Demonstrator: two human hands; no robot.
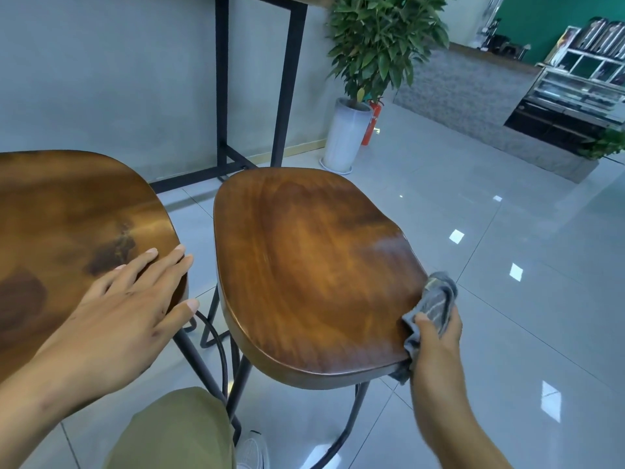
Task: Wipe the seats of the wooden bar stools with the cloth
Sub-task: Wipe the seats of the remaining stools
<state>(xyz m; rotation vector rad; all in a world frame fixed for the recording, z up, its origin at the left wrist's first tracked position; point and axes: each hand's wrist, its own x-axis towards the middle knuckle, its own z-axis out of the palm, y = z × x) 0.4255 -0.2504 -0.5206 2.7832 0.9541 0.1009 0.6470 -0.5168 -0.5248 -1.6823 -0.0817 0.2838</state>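
Two wooden bar stools on black metal legs stand side by side. The right stool's seat fills the middle of the view; the left stool's seat has dark patches in its grain. My right hand grips a grey cloth against the right edge of the right seat, thumb on top of the cloth. My left hand lies flat with straight, spread fingers on the right rim of the left seat.
A black metal table frame stands behind the stools against a grey wall. A potted plant in a white pot and a red extinguisher are at the back. A counter and display case lie far right. Glossy tiled floor spreads right.
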